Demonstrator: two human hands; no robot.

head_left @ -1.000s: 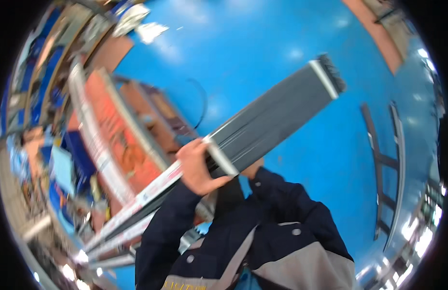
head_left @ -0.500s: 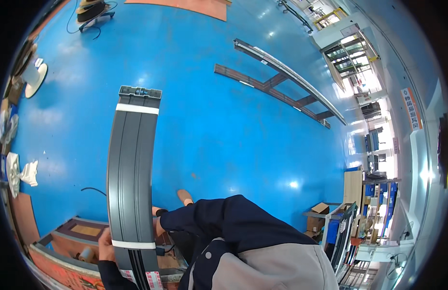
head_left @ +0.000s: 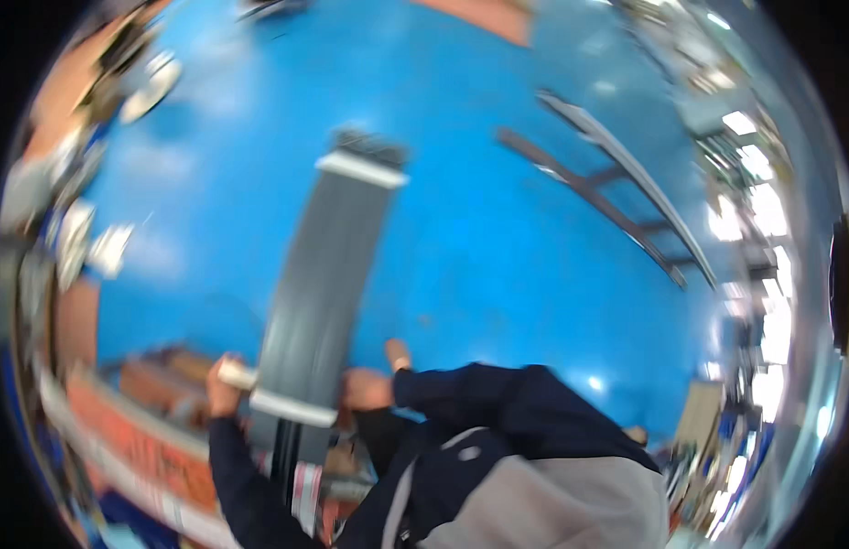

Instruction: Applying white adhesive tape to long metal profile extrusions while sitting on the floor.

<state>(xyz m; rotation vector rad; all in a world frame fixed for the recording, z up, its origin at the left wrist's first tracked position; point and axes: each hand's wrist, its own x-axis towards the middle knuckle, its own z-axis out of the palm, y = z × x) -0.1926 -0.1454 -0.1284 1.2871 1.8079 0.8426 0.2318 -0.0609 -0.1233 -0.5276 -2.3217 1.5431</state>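
A long bundle of dark grey grooved profiles (head_left: 319,274) stretches away from me, bound by a white band (head_left: 360,167) at its far end and a second white band (head_left: 294,408) nearer me. By the near band's left end, my left hand (head_left: 225,392) is closed on a small whitish object (head_left: 237,373), too blurred to name. My right hand (head_left: 367,390) is against or close beside the bundle's right edge; its fingers are smeared by motion. Past the near band, black strips and a red-and-white label (head_left: 305,485) show.
A reddish crate-like box (head_left: 159,439) stands at the lower left. Dark frame-like profiles (head_left: 594,192) lie on the blue floor (head_left: 461,247) at right. White crumpled material (head_left: 110,251) lies at left. A tan shoe-like shape (head_left: 397,352) is beyond my right hand.
The view has swung and blurred; the bundle appears farther right and slanted. My left hand has come out from the bundle's left edge with a whitish object showing in it.
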